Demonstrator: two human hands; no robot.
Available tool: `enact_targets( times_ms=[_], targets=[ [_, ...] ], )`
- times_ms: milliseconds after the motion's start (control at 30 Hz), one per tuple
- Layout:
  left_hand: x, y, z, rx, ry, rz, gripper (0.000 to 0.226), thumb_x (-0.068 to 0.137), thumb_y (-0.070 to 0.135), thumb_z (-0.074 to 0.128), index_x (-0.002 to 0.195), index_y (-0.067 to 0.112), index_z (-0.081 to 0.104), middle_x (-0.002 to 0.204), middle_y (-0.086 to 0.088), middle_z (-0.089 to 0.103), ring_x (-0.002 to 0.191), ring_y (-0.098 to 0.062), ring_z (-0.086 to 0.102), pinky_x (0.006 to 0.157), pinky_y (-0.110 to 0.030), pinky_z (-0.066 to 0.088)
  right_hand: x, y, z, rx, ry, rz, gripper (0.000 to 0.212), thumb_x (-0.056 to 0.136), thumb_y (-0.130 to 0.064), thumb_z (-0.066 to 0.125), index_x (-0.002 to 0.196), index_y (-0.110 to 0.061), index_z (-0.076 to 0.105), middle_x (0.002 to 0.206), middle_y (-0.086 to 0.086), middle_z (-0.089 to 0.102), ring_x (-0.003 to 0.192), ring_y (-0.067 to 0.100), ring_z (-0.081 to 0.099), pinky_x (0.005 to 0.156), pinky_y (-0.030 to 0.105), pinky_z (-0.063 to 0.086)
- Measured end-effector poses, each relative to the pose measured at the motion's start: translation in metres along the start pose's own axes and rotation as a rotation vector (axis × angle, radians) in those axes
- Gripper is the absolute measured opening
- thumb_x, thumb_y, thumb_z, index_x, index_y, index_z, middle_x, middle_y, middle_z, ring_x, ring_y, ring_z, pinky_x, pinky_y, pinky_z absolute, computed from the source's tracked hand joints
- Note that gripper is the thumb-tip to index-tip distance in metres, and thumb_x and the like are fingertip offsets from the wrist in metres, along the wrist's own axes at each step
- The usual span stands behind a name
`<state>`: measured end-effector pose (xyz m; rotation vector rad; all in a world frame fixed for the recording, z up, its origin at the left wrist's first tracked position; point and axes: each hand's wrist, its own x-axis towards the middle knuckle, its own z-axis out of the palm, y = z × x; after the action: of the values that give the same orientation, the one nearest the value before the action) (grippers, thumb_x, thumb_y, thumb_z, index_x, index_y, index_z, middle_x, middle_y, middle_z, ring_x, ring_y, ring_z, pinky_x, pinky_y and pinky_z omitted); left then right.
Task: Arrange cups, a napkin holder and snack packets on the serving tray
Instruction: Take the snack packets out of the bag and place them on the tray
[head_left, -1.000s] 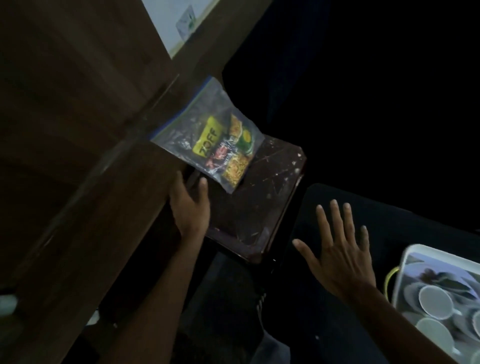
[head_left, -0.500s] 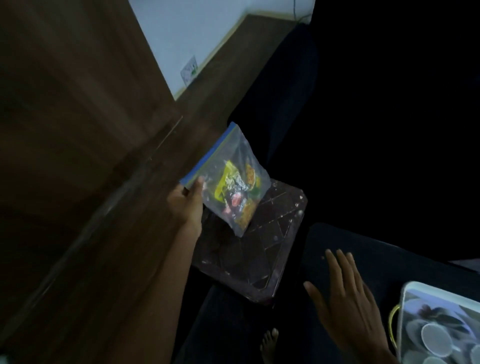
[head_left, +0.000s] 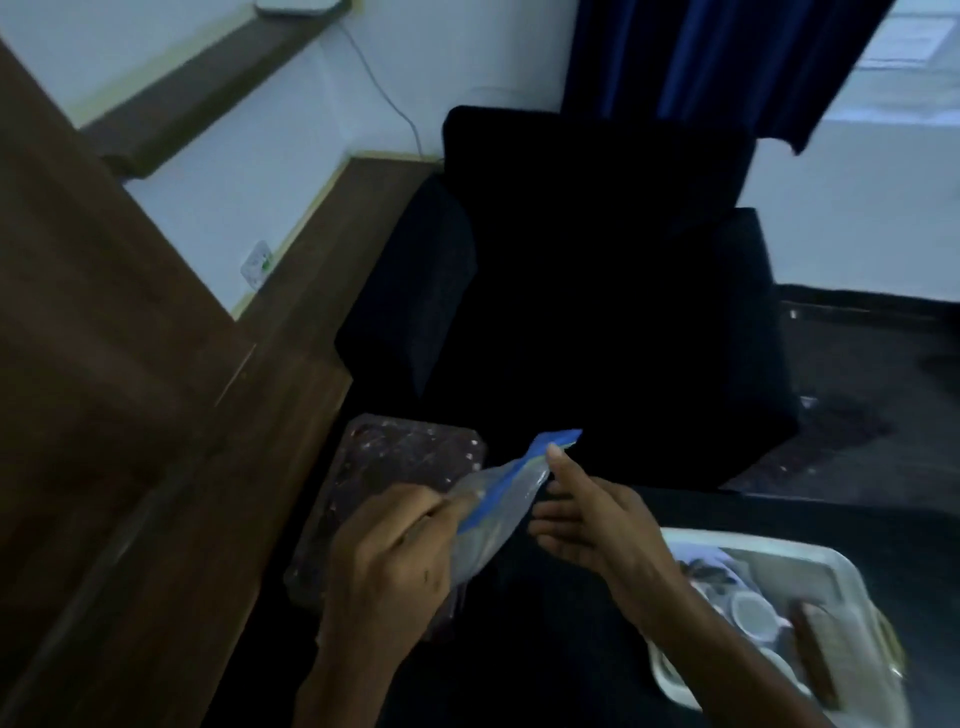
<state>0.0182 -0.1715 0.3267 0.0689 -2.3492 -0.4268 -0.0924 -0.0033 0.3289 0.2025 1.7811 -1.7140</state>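
Left hand (head_left: 395, 566) gripping a clear zip-lock bag (head_left: 491, 525) at lower centre, right hand (head_left: 592, 525) fingers relaxed, thumb touching its blue seal, serving tray (head_left: 810, 558) of cups (head_left: 749, 609) lower right

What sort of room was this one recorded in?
Probably a living room or lounge: a dark armchair by a blue curtain, wood panelling, and a serving tray of cups.
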Motion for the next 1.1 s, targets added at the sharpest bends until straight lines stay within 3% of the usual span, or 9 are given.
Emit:
enact_targets(
  times_ms=[100, 233, 333, 400, 533, 633, 800, 933, 1100],
  targets=[
    [-0.013, 0.06, -0.003, -0.008, -0.106, 0.147, 0.009, 0.088, 0.014, 0.076, 0.091, 0.008, 0.082, 0.077, -0.003, 0.071, 0.066, -0.021, 0.069, 0.054, -0.039, 0.054, -0.022, 0.003, -0.04, -0.008, 0.01, 0.06, 0.049, 0.081, -0.05, 0.075, 0.098, -0.004, 0.069, 0.084, 0.013, 0.074, 0.075, 0.021, 0.076, 0.069, 0.03, 0.061],
    [-0.039, 0.141, 0.012, -0.001, -0.175, 0.207, 0.019, 0.097, 0.014, 0.065, 0.094, 0.015, 0.083, 0.078, 0.001, 0.073, 0.071, -0.016, 0.072, 0.054, -0.032, 0.054, -0.053, 0.017, -0.117, 0.072, 0.067, 0.07, 0.018, 0.09, -0.015, 0.069, 0.084, 0.001, 0.069, 0.067, 0.008, 0.063, 0.054, 0.011, 0.066, 0.063, 0.026, 0.057],
    [-0.055, 0.206, 0.028, -0.028, -0.16, 0.175, 0.014, 0.084, 0.008, 0.079, 0.093, 0.017, 0.084, 0.077, 0.002, 0.074, 0.072, -0.013, 0.073, 0.056, -0.029, 0.054, -0.08, 0.024, -0.179, 0.087, 0.095, 0.063, 0.014, 0.091, -0.009, 0.065, 0.083, 0.001, 0.071, 0.069, 0.01, 0.067, 0.06, 0.015, 0.066, 0.061, 0.026, 0.059],
    [-0.065, 0.252, 0.036, -0.058, -0.135, 0.133, 0.01, 0.088, 0.011, 0.076, 0.089, 0.017, 0.084, 0.074, 0.002, 0.074, 0.071, -0.011, 0.073, 0.057, -0.027, 0.054, -0.099, 0.027, -0.215, 0.112, 0.084, 0.048, 0.014, 0.09, -0.009, 0.066, 0.082, 0.001, 0.072, 0.074, 0.013, 0.068, 0.069, 0.02, 0.066, 0.066, 0.027, 0.06],
    [-0.074, 0.336, 0.047, -0.244, -0.092, -0.017, 0.019, 0.094, 0.02, 0.068, 0.088, 0.012, 0.084, 0.076, -0.002, 0.074, 0.072, -0.013, 0.073, 0.06, -0.028, 0.057, -0.134, 0.028, -0.281, 0.197, -0.01, 0.042, 0.017, 0.091, -0.011, 0.065, 0.089, 0.005, 0.069, 0.083, 0.016, 0.071, 0.076, 0.021, 0.067, 0.071, 0.029, 0.059],
    [-0.081, 0.378, 0.046, -0.452, -0.245, -0.138, 0.039, 0.089, 0.049, 0.067, 0.108, 0.017, 0.08, 0.1, -0.001, 0.074, 0.094, -0.015, 0.072, 0.077, -0.024, 0.057, -0.156, 0.031, -0.326, 0.2, -0.068, -0.005, 0.016, 0.091, -0.016, 0.067, 0.088, -0.001, 0.073, 0.089, 0.015, 0.076, 0.079, 0.018, 0.072, 0.068, 0.021, 0.057],
    [-0.073, 0.443, 0.084, -0.828, -0.205, -0.832, 0.035, 0.088, 0.048, 0.062, 0.121, 0.041, 0.069, 0.121, 0.012, 0.074, 0.116, -0.009, 0.068, 0.091, -0.021, 0.057, -0.176, 0.036, -0.373, -0.048, -0.095, -0.147, 0.006, 0.09, -0.016, 0.07, 0.09, -0.012, 0.075, 0.085, 0.004, 0.078, 0.08, 0.015, 0.075, 0.07, 0.023, 0.059],
    [-0.063, 0.47, 0.12, -0.809, -0.217, -0.963, 0.022, 0.089, 0.047, 0.064, 0.108, 0.041, 0.075, 0.11, 0.017, 0.077, 0.108, -0.003, 0.071, 0.084, -0.015, 0.056, -0.181, 0.037, -0.393, -0.293, -0.059, -0.305, 0.005, 0.087, -0.018, 0.074, 0.083, -0.02, 0.075, 0.07, -0.004, 0.076, 0.063, 0.005, 0.072, 0.061, 0.018, 0.057],
    [-0.053, 0.48, 0.142, -0.766, -0.295, -1.073, 0.023, 0.086, 0.043, 0.071, 0.098, 0.026, 0.08, 0.092, 0.006, 0.081, 0.09, -0.011, 0.077, 0.083, -0.039, 0.063, -0.177, 0.041, -0.414, -0.514, 0.002, -0.39, 0.01, 0.085, -0.025, 0.076, 0.085, -0.015, 0.076, 0.069, -0.005, 0.075, 0.062, 0.003, 0.071, 0.064, 0.032, 0.062]
  ],
)
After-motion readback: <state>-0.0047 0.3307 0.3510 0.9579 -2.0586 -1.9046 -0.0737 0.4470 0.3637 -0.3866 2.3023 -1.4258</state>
